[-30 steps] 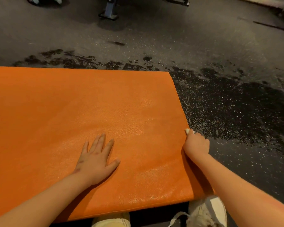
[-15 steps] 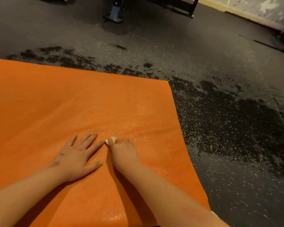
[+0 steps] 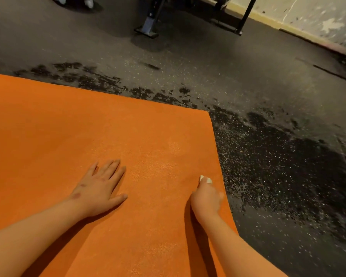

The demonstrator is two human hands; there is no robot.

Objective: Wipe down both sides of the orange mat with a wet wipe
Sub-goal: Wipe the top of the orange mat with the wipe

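Orange mat (image 3: 108, 136) lies flat, grainy (faintly glistening between the hands).

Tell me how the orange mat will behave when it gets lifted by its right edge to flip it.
The orange mat looks thin and lies flat on the floor, so it will probably flop and drape, not stay rigid. Its grainy surface should grip reasonably. The left hand is pressed flat on it, which suggests it may slide when pushed; the right hand holds the wipe.

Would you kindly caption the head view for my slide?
Left hand flat on the orange mat; right hand presses a wet wipe near its right edge.
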